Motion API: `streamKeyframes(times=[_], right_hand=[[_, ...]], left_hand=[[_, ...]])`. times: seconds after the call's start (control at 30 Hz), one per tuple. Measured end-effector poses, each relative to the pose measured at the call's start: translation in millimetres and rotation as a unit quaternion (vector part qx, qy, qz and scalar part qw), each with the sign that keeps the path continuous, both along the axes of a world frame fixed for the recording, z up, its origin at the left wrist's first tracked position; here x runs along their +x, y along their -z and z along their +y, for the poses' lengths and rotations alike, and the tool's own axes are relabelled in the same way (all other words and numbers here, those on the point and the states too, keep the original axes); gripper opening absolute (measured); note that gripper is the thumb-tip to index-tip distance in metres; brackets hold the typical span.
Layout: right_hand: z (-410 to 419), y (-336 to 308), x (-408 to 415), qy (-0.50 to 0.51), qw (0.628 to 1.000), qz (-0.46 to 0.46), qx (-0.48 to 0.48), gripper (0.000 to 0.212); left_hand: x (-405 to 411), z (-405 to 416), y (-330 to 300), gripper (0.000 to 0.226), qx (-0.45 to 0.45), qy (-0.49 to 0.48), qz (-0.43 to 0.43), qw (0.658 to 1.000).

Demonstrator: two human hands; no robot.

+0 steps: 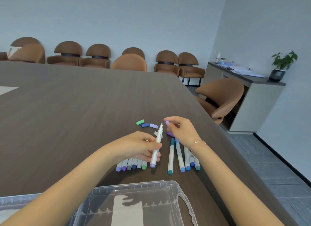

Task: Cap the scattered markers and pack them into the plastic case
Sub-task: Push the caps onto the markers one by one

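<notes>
The job looks to be in its middle stretch, with capping under way and packing not yet begun. The left hand (143, 146) grips a white-barrelled marker (156, 145) around its middle, bare tip pointing up and away, a lilac cap already on its lower end. The right hand (180, 129) pinches a small lilac cap (167, 122) between thumb and fingertips, just beside the marker's tip but not yet on it; seating it seems to be the step in hand. On the surface (67, 108), a tidy row of markers (131, 165) lies partly under the left hand, their near ends capped; whether their far ends are capped cannot be told. A looser group of markers (181, 156) lies below the right wrist, at least two capped at both ends. Three loose caps, a green cap (140, 122), a dark blue cap (145, 125) and a pale blue cap (153, 125), lie just beyond the hands, and a purple cap (170, 133) peeks from under the right hand, so several markers probably need closing. The plastic case (134, 202) sits open nearest the person, with no marker visible inside, so all the packing remains.
</notes>
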State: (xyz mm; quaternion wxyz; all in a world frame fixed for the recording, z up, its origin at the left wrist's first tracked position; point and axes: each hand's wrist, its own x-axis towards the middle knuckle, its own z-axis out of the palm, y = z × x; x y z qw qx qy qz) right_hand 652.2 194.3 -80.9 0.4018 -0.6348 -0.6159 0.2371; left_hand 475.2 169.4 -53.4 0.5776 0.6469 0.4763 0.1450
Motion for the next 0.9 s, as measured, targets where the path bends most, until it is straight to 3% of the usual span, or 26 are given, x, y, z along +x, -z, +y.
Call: streamKeyframes(times=[0.03,0.1,0.2,0.53,0.9], right_hand=[[-4,-5,0,-0.007,0.995,0.102,-0.019,0.026],[-11,-14,1,-0.033,0.949,0.305,-0.075,0.020],[-14,-23,3,-0.047,0.897,0.424,-0.113,0.017],[-16,-23,-2,-0.049,0.910,0.398,-0.105,0.021],[-23,-24,-10,-0.133,0.958,0.240,-0.086,0.028]], left_hand=[[1,-1,0,0.018,-0.005,0.006,-0.003,1.000],[3,-4,2,0.015,-0.017,0.015,-0.011,1.000],[6,-7,4,0.016,-0.024,0.012,-0.031,0.999],[7,-7,4,0.018,-0.020,-0.013,-0.032,0.999],[0,-8,2,0.023,-0.018,-0.067,-0.076,0.995]])
